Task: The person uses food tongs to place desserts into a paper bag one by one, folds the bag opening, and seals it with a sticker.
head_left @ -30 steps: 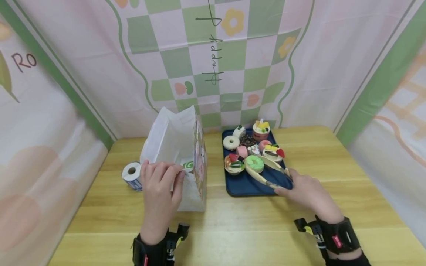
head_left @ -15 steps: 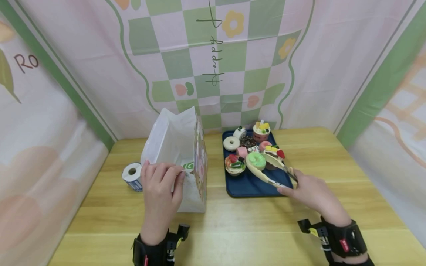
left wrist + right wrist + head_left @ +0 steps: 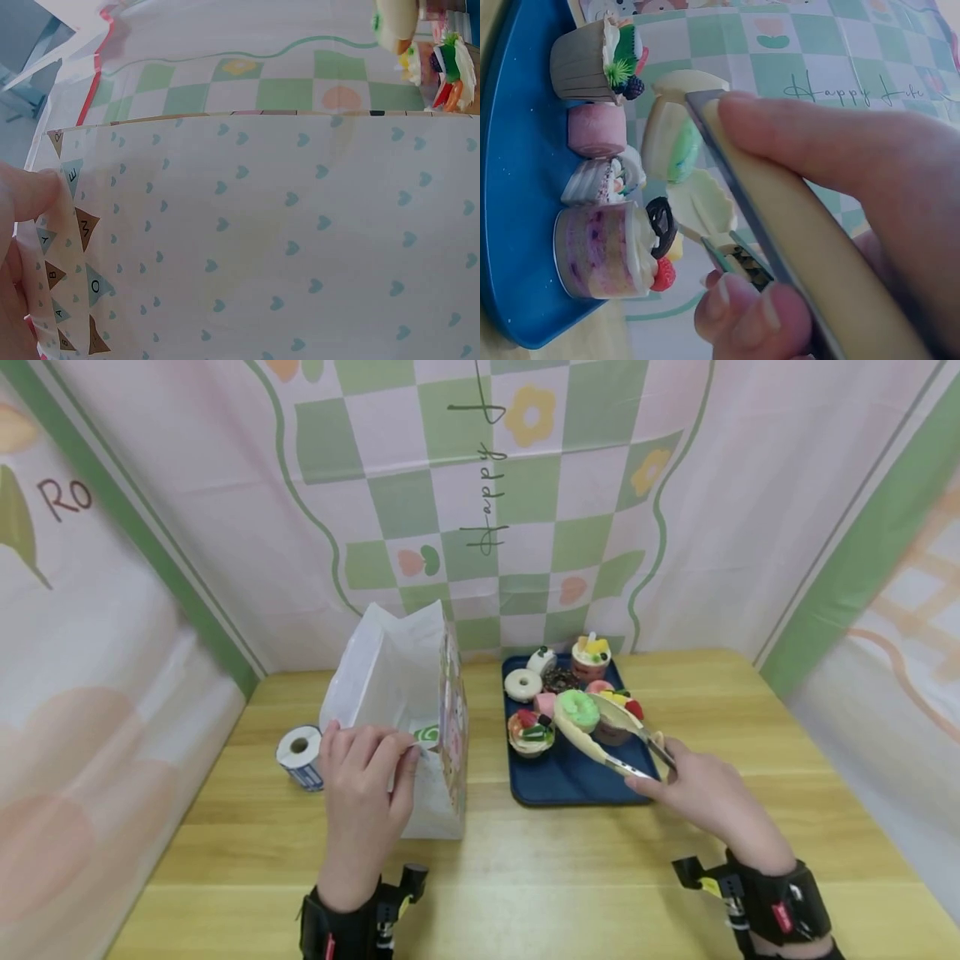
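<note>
My left hand (image 3: 367, 785) grips the near rim of a white paper bag (image 3: 437, 802), which stands upright with its mouth open. Inside the bag a green-and-white patterned thing (image 3: 427, 734) partly shows. In the left wrist view, the thumb (image 3: 34, 191) presses on the bag's heart-printed side. My right hand (image 3: 712, 793) holds cream-coloured food tongs (image 3: 590, 747) with metal arms. Between the tong tips sits a green-iced doughnut (image 3: 577, 710), raised above the blue tray (image 3: 555, 789). The right wrist view shows the doughnut's green icing (image 3: 684, 154) apart from the other sweets.
Still on the tray are a fruit-topped cupcake (image 3: 531, 735), a white doughnut (image 3: 522, 685), a chocolate doughnut (image 3: 560, 680), a pink cube (image 3: 545, 703) and a fruit cup (image 3: 591, 658). Left of the bag stands a label roll (image 3: 298, 756). A patterned curtain (image 3: 525, 527) hangs behind the table.
The tongs have lifted the green doughnut up off the tray. My right hand has shifted slightly to the right. The left hand and the bag have stayed put.
</note>
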### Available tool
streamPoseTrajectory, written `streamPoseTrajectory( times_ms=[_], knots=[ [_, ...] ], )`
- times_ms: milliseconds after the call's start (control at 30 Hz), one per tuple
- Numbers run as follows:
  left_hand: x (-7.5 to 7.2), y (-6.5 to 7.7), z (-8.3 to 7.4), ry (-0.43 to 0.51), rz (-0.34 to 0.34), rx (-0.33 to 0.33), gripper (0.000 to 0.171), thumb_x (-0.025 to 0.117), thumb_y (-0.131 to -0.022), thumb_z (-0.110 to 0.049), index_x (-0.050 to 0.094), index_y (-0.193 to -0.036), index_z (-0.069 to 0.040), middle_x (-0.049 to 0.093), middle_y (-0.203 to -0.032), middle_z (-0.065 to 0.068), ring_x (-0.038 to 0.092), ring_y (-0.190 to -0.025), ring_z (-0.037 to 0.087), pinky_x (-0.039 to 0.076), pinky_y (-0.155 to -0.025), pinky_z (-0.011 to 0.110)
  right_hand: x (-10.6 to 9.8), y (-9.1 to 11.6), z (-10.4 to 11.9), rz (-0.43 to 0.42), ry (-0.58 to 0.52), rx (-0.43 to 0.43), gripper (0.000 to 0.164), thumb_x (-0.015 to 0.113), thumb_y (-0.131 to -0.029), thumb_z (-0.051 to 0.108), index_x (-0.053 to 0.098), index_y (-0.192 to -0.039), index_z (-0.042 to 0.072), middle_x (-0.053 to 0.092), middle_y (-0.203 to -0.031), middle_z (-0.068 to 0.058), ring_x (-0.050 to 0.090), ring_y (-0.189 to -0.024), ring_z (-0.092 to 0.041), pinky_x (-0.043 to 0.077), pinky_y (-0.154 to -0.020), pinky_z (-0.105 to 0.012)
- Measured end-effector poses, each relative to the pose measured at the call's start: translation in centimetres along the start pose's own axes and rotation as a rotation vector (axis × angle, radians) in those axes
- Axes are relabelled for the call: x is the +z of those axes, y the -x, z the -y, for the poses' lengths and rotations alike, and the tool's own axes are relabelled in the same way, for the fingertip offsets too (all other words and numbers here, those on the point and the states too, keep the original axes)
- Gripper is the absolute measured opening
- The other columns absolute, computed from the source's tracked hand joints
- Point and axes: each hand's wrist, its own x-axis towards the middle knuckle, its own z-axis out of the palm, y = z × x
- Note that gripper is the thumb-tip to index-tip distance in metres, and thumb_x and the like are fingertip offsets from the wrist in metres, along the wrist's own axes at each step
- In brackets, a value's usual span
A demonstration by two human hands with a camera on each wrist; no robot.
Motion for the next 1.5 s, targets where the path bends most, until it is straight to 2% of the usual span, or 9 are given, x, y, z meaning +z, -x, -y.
streamPoseTrajectory(
  times_ms=[200,400,600,867,1133,1200,1333,1500],
  knots=[
    [-0.1,0.0,0.0,0.004,-0.001,0.005,0.013,0.062,-0.091,-0.019,0.068,-0.087,-0.008,0.065,-0.086,0.007,0.051,-0.088,0.029,0.028,-0.105,0.064,-0.1,0.2,0.2,-0.044,-0.039,-0.014,0.113,0.053,-0.081,0.077,0.028,-0.145,-0.012,0.062,-0.084,-0.01,0.052,-0.066,-0.019,0.036,-0.053,-0.03],
    [0.0,0.0,0.1,0.004,-0.014,0.012,0.017,0.06,-0.093,-0.022,0.068,-0.086,-0.009,0.066,-0.086,0.007,0.052,-0.086,0.028,0.028,-0.104,0.063,0.0,0.5,0.6,-0.11,-0.077,-0.051,0.093,0.056,-0.084,0.071,0.04,-0.136,-0.005,0.058,-0.075,-0.004,0.05,-0.057,-0.017,0.036,-0.05,-0.03],
    [0.1,-0.2,0.1,0.002,-0.023,0.022,0.018,0.059,-0.093,-0.023,0.067,-0.086,-0.009,0.065,-0.085,0.006,0.052,-0.086,0.028,0.029,-0.103,0.062,-0.1,0.7,0.8,-0.158,-0.102,-0.089,0.069,0.057,-0.086,0.067,0.049,-0.113,0.004,0.058,-0.07,-0.002,0.05,-0.056,-0.016,0.036,-0.049,-0.029],
    [0.1,-0.2,0.0,-0.004,-0.013,0.023,0.017,0.06,-0.093,-0.024,0.066,-0.085,-0.01,0.064,-0.085,0.005,0.051,-0.085,0.027,0.03,-0.101,0.061,-0.5,0.8,1.4,-0.191,-0.105,-0.109,0.058,0.056,-0.089,0.062,0.05,-0.103,0.006,0.056,-0.071,-0.003,0.048,-0.057,-0.016,0.035,-0.05,-0.029],
    [-0.1,-0.2,-0.1,0.004,-0.019,0.017,0.016,0.061,-0.092,-0.023,0.067,-0.085,-0.01,0.065,-0.085,0.005,0.052,-0.085,0.026,0.029,-0.102,0.062,-1.4,1.0,2.5,-0.253,-0.102,-0.166,0.053,0.056,-0.092,0.058,0.049,-0.105,0.008,0.054,-0.072,-0.003,0.045,-0.054,-0.016,0.032,-0.049,-0.028],
    [-0.1,-0.3,-0.1,0.003,-0.021,0.017,0.015,0.061,-0.092,-0.022,0.067,-0.085,-0.01,0.065,-0.085,0.005,0.052,-0.085,0.027,0.029,-0.102,0.062,-1.6,1.1,2.8,-0.253,-0.102,-0.172,0.056,0.055,-0.092,0.058,0.049,-0.111,0.006,0.054,-0.073,-0.003,0.045,-0.055,-0.016,0.032,-0.049,-0.027],
    [-0.1,-0.3,-0.2,0.003,-0.026,0.019,0.015,0.061,-0.091,-0.023,0.067,-0.084,-0.01,0.065,-0.084,0.005,0.052,-0.085,0.026,0.029,-0.102,0.062,-2.1,1.3,3.4,-0.231,-0.118,-0.175,0.058,0.054,-0.093,0.059,0.05,-0.113,0.005,0.055,-0.074,-0.003,0.047,-0.056,-0.015,0.034,-0.049,-0.027],
    [-0.1,-0.3,-0.2,0.004,-0.026,0.017,0.016,0.061,-0.091,-0.023,0.067,-0.085,-0.011,0.065,-0.084,0.005,0.052,-0.085,0.026,0.029,-0.101,0.062,-2.8,1.7,4.3,-0.209,-0.168,-0.212,0.051,0.055,-0.093,0.057,0.05,-0.111,0.01,0.058,-0.073,-0.002,0.053,-0.054,-0.012,0.04,-0.048,-0.028]
  ],
)
